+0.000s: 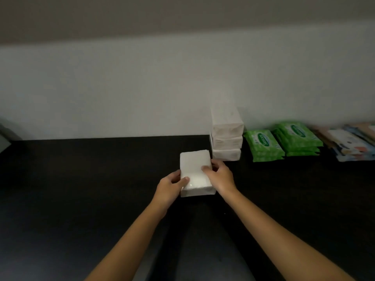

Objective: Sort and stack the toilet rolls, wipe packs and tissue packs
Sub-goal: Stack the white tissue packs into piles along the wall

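Note:
A white tissue pack (pixel 194 165) lies on the dark table (pixel 81 189) in the middle of the view. My left hand (pixel 170 187) grips its near left corner, thumb on top. My right hand (pixel 218 175) grips its right side, thumb on top. Just behind and to the right, three white tissue packs (pixel 226 134) stand stacked against the wall. Right of the stack lies a single green wipe pack (pixel 263 146), and beside it a pile of green wipe packs (pixel 297 138).
At the far right, several flat packs in pale and blue wrapping (pixel 351 142) lie fanned along the wall. A grey object (pixel 6 136) shows at the left edge. The white wall (pixel 121 88) runs along the table's back.

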